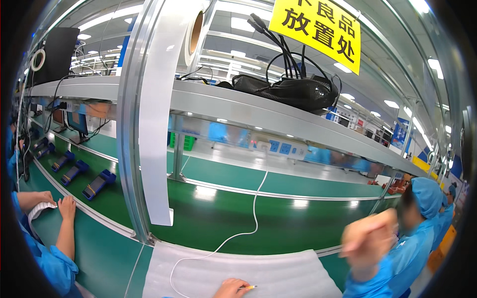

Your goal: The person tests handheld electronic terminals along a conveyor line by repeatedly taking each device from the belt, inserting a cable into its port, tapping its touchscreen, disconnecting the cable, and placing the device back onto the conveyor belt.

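While left hand (229, 288) pinches slim yellow stick (251, 287) over white sheet (283, 273) on near counter (107, 253), blurred right hand (368, 238) hangs raised at right, grip impossible to tell; stick probably light, stiff, best held along middle.

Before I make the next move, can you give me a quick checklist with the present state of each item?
1. Left hand has a grip on the slim yellow item: ok, it pokes out from the fingers.
2. Right hand free of any load: cannot tell, it is raised and blurred.
3. White sheet under the work: ok, spread on the bench below the left hand.
4. White sheet free of cable: not ok, the white cable curves across its left part.
5. Co-worker's hand at far left apart from the left hand: ok, well away.
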### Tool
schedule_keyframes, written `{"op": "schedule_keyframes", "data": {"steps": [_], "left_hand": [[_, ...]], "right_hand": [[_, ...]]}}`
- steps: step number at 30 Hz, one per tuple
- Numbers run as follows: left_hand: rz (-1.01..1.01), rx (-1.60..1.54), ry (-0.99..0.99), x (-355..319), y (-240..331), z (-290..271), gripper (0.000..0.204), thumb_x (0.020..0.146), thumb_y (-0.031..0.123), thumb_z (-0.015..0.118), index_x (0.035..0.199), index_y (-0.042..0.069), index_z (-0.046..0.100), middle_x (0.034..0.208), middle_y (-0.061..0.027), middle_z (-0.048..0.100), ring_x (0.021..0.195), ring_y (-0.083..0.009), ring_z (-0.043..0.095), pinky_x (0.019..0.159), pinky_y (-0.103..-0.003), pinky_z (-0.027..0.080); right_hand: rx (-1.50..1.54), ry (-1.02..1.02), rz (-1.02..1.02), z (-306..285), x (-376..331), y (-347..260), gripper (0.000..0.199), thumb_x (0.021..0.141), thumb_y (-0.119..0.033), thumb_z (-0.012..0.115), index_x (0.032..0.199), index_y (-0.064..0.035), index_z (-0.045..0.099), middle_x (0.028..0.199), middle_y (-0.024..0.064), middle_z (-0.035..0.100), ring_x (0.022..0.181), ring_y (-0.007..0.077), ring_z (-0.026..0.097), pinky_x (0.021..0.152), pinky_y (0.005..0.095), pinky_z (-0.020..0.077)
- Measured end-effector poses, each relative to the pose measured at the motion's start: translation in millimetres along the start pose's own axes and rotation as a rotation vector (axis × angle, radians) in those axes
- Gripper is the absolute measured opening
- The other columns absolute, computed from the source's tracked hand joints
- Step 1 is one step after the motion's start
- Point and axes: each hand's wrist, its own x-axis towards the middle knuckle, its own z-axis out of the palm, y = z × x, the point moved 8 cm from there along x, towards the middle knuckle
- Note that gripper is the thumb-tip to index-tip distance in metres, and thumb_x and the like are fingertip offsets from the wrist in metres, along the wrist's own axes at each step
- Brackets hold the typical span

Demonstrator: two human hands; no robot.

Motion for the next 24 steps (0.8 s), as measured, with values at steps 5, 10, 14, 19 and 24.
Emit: {"op": "schedule_keyframes", "data": {"steps": [5,10,14,19,24], "left_hand": [[0.033,0.022,-0.076,17,3,16,0.023,0.081,0.024,0.063,0.079,0.001,0.062,0.082,-0.0178,0.060,0.078,-0.0363,0.055,0.070,-0.043,0.043],[-0.101,0.026,-0.080,3,-8,5,0.023,0.085,0.023,0.059,0.092,0.001,0.060,0.090,-0.0178,0.061,0.081,-0.0328,0.057,0.074,-0.039,0.045],[-0.215,-0.211,-0.060,6,-32,11,0.023,0.087,0.022,0.057,0.097,0.001,0.058,0.095,-0.0160,0.061,0.085,-0.0290,0.057,0.077,-0.037,0.045],[-0.442,-0.484,-0.109,-4,-35,24,0.025,0.091,0.021,0.052,0.107,0.002,0.054,0.108,-0.0133,0.058,0.099,-0.0225,0.055,0.086,-0.033,0.043],[-0.421,-0.481,-0.245,-12,-32,37,0.028,0.095,0.025,0.044,0.112,0.004,0.050,0.125,-0.0064,0.049,0.094,-0.0145,0.051,0.065,-0.024,0.045]], "right_hand": [[0.187,0.227,0.844,18,-181,150,0.021,0.090,-0.008,0.050,0.110,-0.0022,0.048,0.090,0.0096,0.062,0.078,0.0159,0.060,0.072,0.0267,0.0496],[0.001,0.378,0.776,50,-251,195,0.018,0.093,-0.012,0.047,0.108,-0.0017,0.050,0.093,0.0095,0.061,0.076,0.0146,0.060,0.067,0.0281,0.0500],[0.090,0.369,0.848,58,-289,215,0.019,0.093,-0.014,0.048,0.108,-0.0020,0.051,0.093,0.0097,0.061,0.077,0.0147,0.059,0.069,0.0276,0.0492],[0.112,0.229,0.959,67,-314,233,0.021,0.093,-0.018,0.048,0.107,-0.0034,0.052,0.091,0.0100,0.060,0.078,0.0150,0.059,0.073,0.0279,0.0480],[0.361,0.290,1.112,69,-332,239,0.024,0.093,-0.025,0.048,0.101,-0.0034,0.053,0.085,0.0071,0.060,0.077,0.0141,0.058,0.070,0.0277,0.0478]]}}
